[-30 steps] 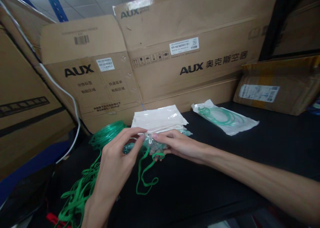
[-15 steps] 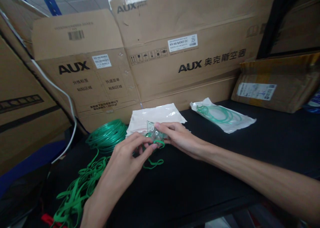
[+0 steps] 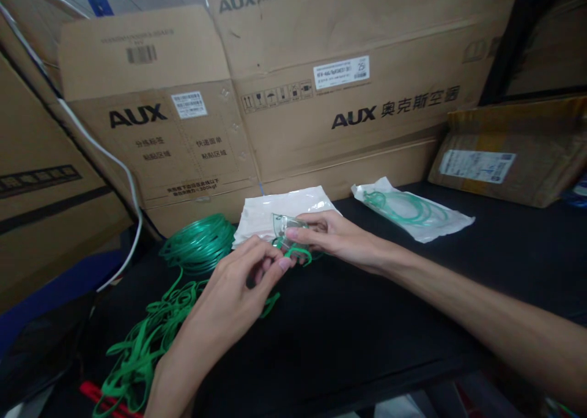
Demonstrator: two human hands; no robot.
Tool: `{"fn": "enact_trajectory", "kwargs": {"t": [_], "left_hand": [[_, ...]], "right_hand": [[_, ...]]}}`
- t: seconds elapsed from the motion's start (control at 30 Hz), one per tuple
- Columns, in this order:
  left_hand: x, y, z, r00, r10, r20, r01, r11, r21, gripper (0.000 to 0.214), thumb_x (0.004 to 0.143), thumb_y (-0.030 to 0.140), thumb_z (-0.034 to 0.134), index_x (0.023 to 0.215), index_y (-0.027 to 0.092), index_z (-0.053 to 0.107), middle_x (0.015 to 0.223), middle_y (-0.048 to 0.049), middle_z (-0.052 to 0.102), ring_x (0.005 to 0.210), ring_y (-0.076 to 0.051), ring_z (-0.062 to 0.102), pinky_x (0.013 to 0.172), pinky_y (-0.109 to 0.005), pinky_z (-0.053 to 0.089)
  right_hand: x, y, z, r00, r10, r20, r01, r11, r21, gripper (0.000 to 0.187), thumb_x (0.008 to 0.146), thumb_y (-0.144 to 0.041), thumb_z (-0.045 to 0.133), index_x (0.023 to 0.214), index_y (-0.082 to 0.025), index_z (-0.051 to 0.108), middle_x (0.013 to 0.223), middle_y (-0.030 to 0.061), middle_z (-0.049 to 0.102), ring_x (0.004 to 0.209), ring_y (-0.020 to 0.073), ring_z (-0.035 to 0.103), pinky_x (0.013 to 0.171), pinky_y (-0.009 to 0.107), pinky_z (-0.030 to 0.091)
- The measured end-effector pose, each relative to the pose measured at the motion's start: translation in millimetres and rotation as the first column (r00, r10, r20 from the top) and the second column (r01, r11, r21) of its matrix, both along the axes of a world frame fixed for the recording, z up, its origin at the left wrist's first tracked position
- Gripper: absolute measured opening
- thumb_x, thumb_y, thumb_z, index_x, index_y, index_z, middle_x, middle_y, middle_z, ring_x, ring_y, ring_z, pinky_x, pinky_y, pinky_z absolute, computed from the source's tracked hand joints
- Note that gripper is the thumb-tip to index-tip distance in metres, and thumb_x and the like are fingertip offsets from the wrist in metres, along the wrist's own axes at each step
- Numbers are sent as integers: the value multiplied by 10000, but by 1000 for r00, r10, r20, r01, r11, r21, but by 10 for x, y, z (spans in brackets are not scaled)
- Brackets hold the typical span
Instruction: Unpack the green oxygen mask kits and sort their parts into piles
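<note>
My right hand grips a small clear plastic mask, which looks like an oxygen mask, between thumb and fingers. A green elastic strap hangs in a loop at the mask's lower edge. With thumb and fingertips, my left hand pinches this strap close to the mask. Below the left fingers a loose piece of the strap dangles. The fingers partly hide the mask, so its full shape does not show.
A coil of green tubing and a tangle of green straps lie on the left. White pouches sit behind my hands, with a pouch of tubing to their right. Cardboard boxes wall off the black table's back.
The strap now makes a bigger loop beside the mask, and its dangling part has shifted left and shortened. My right hand has turned the mask slightly. The view has shifted a little.
</note>
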State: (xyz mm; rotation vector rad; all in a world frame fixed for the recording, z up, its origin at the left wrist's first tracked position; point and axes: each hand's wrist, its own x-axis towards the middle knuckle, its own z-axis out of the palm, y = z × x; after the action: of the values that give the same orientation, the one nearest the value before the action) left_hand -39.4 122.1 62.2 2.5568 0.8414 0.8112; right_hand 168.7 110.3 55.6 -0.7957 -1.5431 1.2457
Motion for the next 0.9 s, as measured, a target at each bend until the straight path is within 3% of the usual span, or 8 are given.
{"fn": "enact_trajectory", "kwargs": {"t": [0.17, 0.3, 0.63, 0.9], "left_hand": [[-31, 27, -13, 998, 26, -53, -27, 999, -34, 281, 1016, 406, 496, 812, 220, 548, 766, 34, 483, 708, -150, 466, 657, -266, 365], [-42, 43, -33, 993, 42, -113, -49, 997, -59, 269, 1012, 412, 490, 841, 226, 582, 781, 31, 514, 718, -153, 487, 646, -273, 363], [23, 25, -20, 998, 55, -25, -54, 998, 39, 212, 970, 428, 583, 947, 264, 716, 763, 29, 513, 672, -147, 498, 623, -264, 377], [7, 18, -45, 997, 13, -79, -11, 1000, 24, 186, 970, 365, 579, 888, 238, 689, 764, 27, 545, 663, -145, 506, 626, -259, 382]], "right_hand": [[127, 0, 135, 995, -104, 13, 103, 994, 29, 405, 834, -524, 736, 863, -122, 703, 809, 55, 715, 704, 169, 671, 633, 276, 492], [196, 13, 166, 982, -189, 20, 188, 981, 40, 400, 813, -517, 761, 849, -122, 708, 809, 54, 718, 695, 163, 679, 622, 263, 493], [66, 20, -12, 987, -15, 163, -1, 995, 100, 414, 868, -547, 685, 912, -136, 710, 800, 45, 712, 688, 162, 663, 687, 294, 547], [98, 17, -11, 976, -8, 218, -26, 988, 155, 308, 918, -463, 651, 951, -162, 707, 855, 29, 715, 762, 175, 669, 730, 295, 526]]}}
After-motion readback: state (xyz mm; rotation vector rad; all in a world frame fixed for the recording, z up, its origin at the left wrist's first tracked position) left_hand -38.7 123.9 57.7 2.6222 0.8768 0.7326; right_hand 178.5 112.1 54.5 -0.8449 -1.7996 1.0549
